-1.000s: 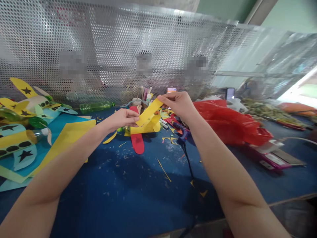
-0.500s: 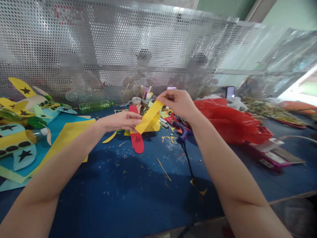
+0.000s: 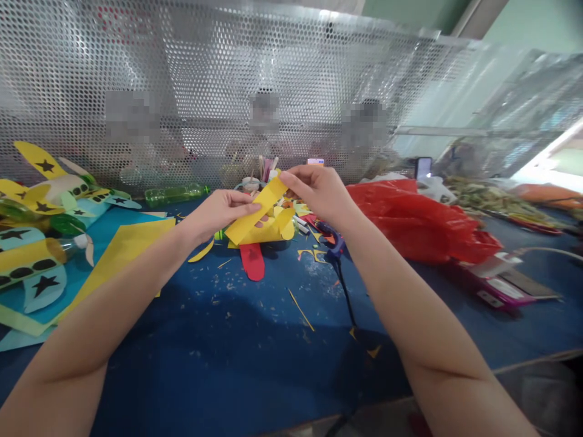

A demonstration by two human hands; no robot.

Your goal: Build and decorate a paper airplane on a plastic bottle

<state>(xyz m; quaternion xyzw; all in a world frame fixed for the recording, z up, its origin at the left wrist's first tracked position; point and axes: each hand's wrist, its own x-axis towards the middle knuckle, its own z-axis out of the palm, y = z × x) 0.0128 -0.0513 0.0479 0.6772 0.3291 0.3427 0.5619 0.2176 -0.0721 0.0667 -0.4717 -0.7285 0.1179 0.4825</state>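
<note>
A yellow paper strip is held up at a slant between both hands. My left hand pinches it near the middle, thumb in front and fingers behind. Its upper right end is pinched by my right hand. Just behind and below lies a yellow paper piece with a rounded tab, partly covered by the strip. Under that piece, the rounded end of a red paper shape sticks out toward me on the blue table.
Bottle planes with paper wings and yellow sheets lie left. A green bottle is behind. Purple glue gun, red plastic bag and purple box are right. The blue table carries scraps.
My left hand has moved from beside the strip's lower end to grip its middle. The strip and my right hand have shifted slightly left. More of the red shape is now covered.
</note>
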